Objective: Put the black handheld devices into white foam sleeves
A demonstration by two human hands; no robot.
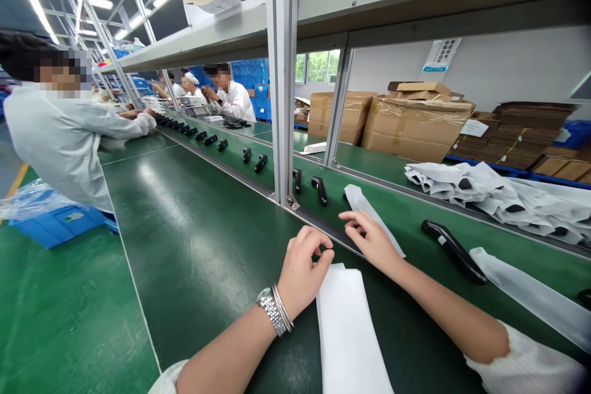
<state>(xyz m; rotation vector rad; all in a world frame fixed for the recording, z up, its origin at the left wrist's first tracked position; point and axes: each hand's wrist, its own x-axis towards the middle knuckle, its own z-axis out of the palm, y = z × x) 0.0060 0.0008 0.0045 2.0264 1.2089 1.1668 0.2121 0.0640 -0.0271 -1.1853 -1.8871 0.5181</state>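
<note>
From the head view, my left hand [302, 274] hangs loosely curled and empty above a flat white sheet [348, 332] on the green bench [198, 228]. My open right hand [372, 240] sits beside a narrow white foam sleeve [369, 212]. Off left, a blue plastic crate [55, 226] holds clear plastic film [32, 203].

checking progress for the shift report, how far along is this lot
Looks done: the heap of white sleeves with black parts inside. In hand: the right hand touches a white sleeve. Still to do: bare black parts along the green belt.
</note>
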